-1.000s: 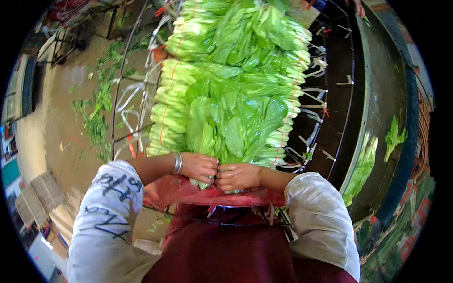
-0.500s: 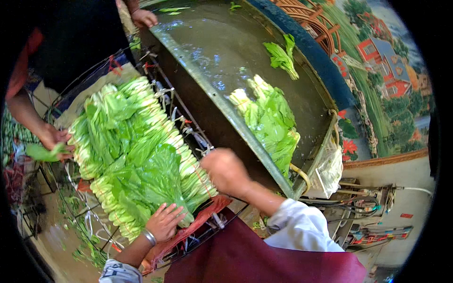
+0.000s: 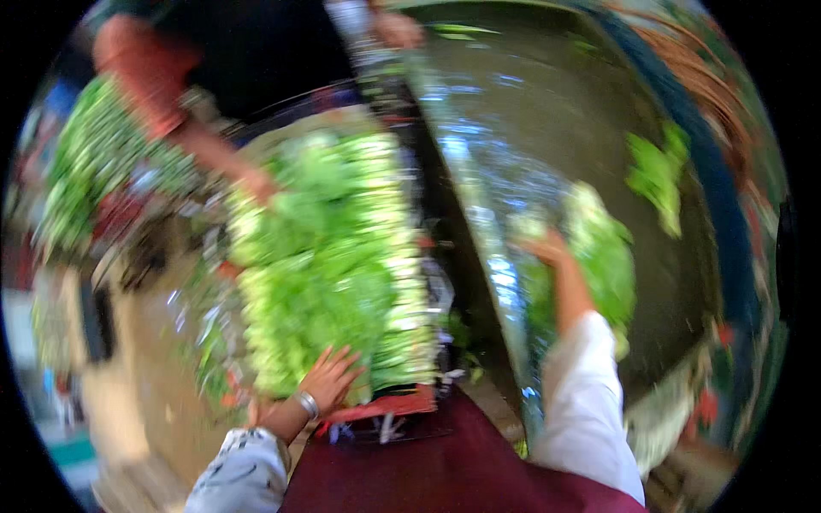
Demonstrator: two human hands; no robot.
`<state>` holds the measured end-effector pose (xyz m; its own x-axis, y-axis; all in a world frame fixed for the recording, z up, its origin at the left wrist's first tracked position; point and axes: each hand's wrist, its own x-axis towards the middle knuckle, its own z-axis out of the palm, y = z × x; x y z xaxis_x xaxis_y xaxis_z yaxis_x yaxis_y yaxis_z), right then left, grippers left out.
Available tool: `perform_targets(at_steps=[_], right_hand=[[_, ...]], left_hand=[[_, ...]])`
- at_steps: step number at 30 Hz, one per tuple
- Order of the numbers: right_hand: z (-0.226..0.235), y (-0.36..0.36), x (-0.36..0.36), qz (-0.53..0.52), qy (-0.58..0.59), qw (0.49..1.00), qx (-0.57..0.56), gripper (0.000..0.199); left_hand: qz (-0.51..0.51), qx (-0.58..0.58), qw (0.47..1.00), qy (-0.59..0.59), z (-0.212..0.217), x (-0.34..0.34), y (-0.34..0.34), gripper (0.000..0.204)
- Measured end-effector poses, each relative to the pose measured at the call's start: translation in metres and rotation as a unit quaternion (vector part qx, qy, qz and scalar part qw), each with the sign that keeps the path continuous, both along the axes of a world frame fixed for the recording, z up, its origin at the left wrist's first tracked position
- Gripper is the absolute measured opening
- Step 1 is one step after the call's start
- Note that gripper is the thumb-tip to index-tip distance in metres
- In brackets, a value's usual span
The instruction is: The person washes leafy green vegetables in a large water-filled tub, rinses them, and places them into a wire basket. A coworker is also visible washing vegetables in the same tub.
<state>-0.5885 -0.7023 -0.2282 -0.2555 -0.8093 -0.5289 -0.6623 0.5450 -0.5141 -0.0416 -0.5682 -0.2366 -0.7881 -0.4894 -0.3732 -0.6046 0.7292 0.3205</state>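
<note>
Rows of leafy greens [image 3: 333,256] with pale stems turned outward lie packed on a wire-framed stand. My left hand [image 3: 332,380], a bracelet at its wrist, rests spread on the leaves at the near end. Over in the water tank [image 3: 616,51], my right hand [image 3: 547,248] is at the stem end of a floating cluster of leafy greens [image 3: 605,256]. Motion blur smears its fingers, so its grip cannot be made out. A smaller loose bunch of greens [image 3: 658,175] floats farther right.
Across the stand, a co-worker's hand [image 3: 259,184] reaches onto the packed leaves; another hand [image 3: 400,30] is at the tank's far corner. The tank's metal rim [image 3: 466,171] separates stand and water. More greens [image 3: 103,162] are piled at far left. A pale basket [image 3: 663,423] stands by the tank's near end.
My right hand has moved from beside the stacked greens over the rim to the floating cluster. My left hand stays on the leaves. The view has turned, and the co-worker's hand now reaches onto the stack.
</note>
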Motion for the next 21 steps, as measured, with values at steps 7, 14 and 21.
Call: perform_targets(at_steps=[7, 14, 21], right_hand=[[-0.118, 0.125, -0.103, -0.054, 0.002, 0.973, -0.226, 0.086], [0.132, 0.143, -0.062, 0.014, -0.072, 0.968, -0.238, 0.089], [0.238, 0.002, 0.197, 0.213, -0.019, 0.968, -0.131, 0.100]], left_hand=[[0.405, -0.102, 0.901, 0.119, -0.004, 0.126, -0.086, 0.040], [0.424, -0.091, 0.901, 0.021, -0.107, 0.181, -0.209, 0.037], [0.445, -0.046, 0.893, -0.046, -0.179, 0.200, -0.288, 0.044]])
